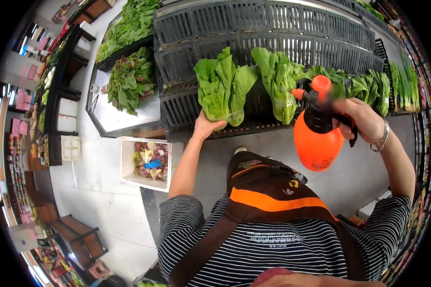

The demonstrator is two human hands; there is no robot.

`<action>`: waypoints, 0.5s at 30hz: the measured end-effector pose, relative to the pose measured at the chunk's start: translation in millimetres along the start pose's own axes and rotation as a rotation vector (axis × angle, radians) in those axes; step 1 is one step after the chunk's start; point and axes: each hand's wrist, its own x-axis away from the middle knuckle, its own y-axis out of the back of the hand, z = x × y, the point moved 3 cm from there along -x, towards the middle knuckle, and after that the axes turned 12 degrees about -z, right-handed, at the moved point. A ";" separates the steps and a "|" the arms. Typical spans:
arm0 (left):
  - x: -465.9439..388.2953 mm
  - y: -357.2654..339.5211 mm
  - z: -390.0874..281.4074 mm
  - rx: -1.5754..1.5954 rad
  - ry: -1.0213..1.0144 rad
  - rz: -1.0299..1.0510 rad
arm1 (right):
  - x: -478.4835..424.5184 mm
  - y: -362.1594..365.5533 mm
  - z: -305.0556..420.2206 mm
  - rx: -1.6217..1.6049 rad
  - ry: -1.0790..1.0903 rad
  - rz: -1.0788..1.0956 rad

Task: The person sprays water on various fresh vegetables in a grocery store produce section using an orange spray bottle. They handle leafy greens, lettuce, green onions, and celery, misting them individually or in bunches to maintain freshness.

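Observation:
My left hand (206,128) grips the base of a leafy green head (215,89), its thumb across the pale stem end. Beside it, touching on the right, leans a second leafy head (240,93) with what looks like a clear band around its base. In my right hand (362,116) is an orange pump spray bottle (318,145) with a black neck. Its orange nozzle (297,94) points left at another leafy head (281,84), close to the leaves. Part of the bottle's top is blurred.
Black slatted crates (215,39) form a stepped rack ahead. More greens (366,86) and thin green stalks (404,88) stand to the right. Red-tinged greens (131,82) lie on a table (107,116) at left. On the floor below, a white foam box (127,168) holds leaf scraps.

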 end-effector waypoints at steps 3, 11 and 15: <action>4.4 -3.4 7.6 0.011 0.006 -0.083 | 10.2 3.2 -12.8 0.085 0.012 0.008; -2.1 -9.9 -15.0 -0.144 -0.141 -0.097 | 11.5 12.6 -42.7 0.096 0.128 0.065; 28.7 -28.7 -49.9 -0.167 -0.184 -0.204 | 9.4 14.5 -54.1 0.055 0.144 0.109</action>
